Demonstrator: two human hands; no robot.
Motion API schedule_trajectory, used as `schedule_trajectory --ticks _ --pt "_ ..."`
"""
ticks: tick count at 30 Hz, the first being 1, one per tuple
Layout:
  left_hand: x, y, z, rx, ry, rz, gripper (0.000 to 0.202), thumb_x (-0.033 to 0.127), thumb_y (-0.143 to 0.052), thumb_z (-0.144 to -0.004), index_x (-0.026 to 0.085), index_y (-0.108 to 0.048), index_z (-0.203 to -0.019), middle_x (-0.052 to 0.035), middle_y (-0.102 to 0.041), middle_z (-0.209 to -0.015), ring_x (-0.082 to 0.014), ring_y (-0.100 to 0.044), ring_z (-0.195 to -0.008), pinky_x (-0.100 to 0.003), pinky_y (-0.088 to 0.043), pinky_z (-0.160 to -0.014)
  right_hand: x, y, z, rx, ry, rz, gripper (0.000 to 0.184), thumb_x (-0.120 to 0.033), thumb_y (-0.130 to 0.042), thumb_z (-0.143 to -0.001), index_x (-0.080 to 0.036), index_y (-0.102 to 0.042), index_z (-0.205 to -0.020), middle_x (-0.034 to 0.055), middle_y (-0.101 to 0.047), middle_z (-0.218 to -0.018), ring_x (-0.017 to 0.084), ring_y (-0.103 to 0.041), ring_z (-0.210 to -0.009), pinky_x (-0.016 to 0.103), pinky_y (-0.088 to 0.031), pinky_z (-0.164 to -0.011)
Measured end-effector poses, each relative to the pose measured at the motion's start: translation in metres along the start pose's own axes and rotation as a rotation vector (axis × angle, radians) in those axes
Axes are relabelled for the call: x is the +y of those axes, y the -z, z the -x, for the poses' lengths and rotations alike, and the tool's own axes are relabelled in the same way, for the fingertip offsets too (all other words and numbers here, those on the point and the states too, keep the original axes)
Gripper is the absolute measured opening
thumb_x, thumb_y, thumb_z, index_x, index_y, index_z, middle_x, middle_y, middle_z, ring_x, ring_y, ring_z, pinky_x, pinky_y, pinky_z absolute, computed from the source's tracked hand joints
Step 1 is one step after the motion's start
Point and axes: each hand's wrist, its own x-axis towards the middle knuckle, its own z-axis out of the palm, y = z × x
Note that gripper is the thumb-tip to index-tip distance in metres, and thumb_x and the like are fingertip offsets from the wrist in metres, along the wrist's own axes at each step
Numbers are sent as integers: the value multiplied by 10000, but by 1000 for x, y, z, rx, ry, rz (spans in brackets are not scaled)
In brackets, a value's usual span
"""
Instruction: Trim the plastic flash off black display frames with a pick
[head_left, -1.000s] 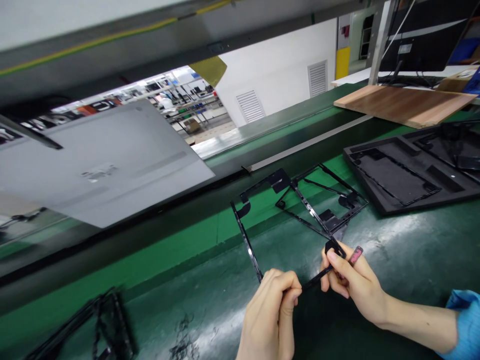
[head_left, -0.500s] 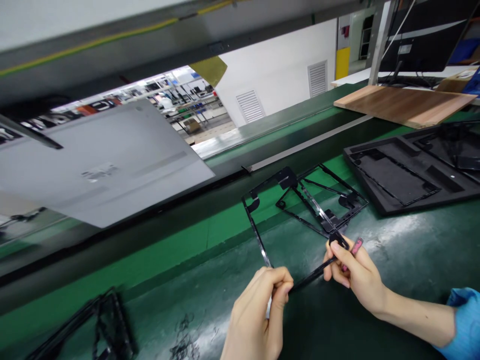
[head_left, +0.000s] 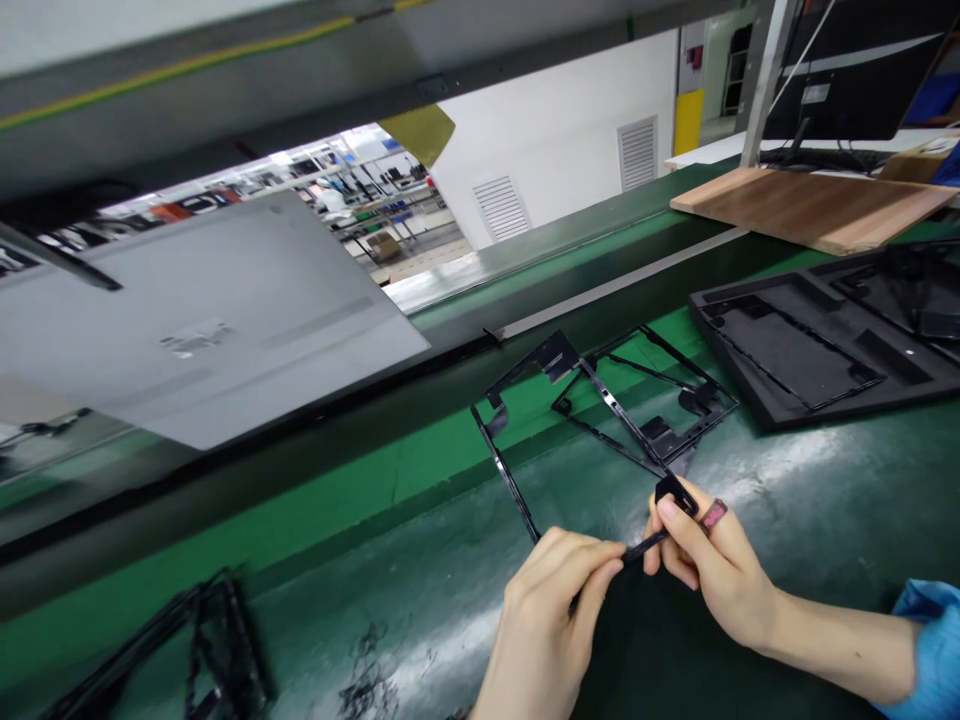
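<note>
A thin black rectangular plastic frame (head_left: 511, 482) is tilted up above the green bench, held at its near edge. My left hand (head_left: 551, 610) pinches the near bar of this frame, thumb and fingertips closed on it. My right hand (head_left: 712, 560) grips the frame's right near corner between thumb and fingers; a pinkish-red band (head_left: 714, 515) wraps one of its fingers. Just behind, a second black frame (head_left: 697, 395) rests on the bench, partly overlapped by the held one.
At the right lies a black foam tray (head_left: 780, 415) with similar frames in it. A wooden board (head_left: 817, 208) is behind it. More black frames (head_left: 225, 650) are stacked at lower left, near thin black scraps (head_left: 367, 675). A grey panel (head_left: 225, 320) hangs at left.
My left hand has slid rightward along the near bar, closer to my right hand. The held frame has shifted slightly left at its far end. My right hand keeps its grip.
</note>
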Motion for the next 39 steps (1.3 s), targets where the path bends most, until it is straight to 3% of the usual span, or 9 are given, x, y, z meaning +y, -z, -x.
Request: schedule_trajectory --ticks 4,8,16,23,31,39 --pt "-2 -5 2 -81 86 9 167 144 -611 -1059 221 -758 -1077 -30 -787 -961 -163 -720 -848 -252 -585 -769 1 1 4 -6 49 143 438 -547 -451 -1153 -202 -593 -924 -30 -599 -595 118 -478 -484 276 -406 -540" --pt "-5 -10 4 -89 115 45 173 150 -618 -1051 223 -775 -1055 -19 -786 -933 -156 -711 -825 -251 -563 -760 2 1 5 -2 57 231 420 -533 -432 -1159 -219 -583 -925 -66 -506 -531 156 -578 -535 287 -462 -589" --pt "-9 -15 5 -110 169 102 182 160 -644 -1036 236 -801 -984 -6 -763 -871 -149 -682 -779 -253 -526 -731 0 -2 5 5 37 309 401 -525 -421 -1154 -228 -574 -932 -52 -578 -540 155 -596 -504 277 -473 -557" --pt "-7 -25 9 28 118 63 199 103 -624 -1011 208 -788 -970 -12 -731 -840 -151 -663 -781 -250 -516 -716 1 -2 4 34 56 333 400 -521 -439 -1148 -220 -574 -923 -40 -622 -573 127 -555 -467 252 -466 -539" --pt "-10 -28 9 77 88 48 227 83 -600 -1012 206 -790 -1000 -21 -753 -865 -156 -689 -797 -241 -540 -730 3 -2 2 47 17 272 415 -566 -460 -1132 -219 -569 -932 -5 -689 -647 115 -504 -451 242 -408 -480" --pt "-14 -21 7 -31 152 107 211 143 -631 -1028 253 -812 -1032 -7 -760 -899 -145 -710 -803 -235 -547 -733 4 -1 0 48 19 255 423 -571 -453 -1136 -219 -566 -929 -3 -694 -651 110 -490 -453 243 -408 -491"
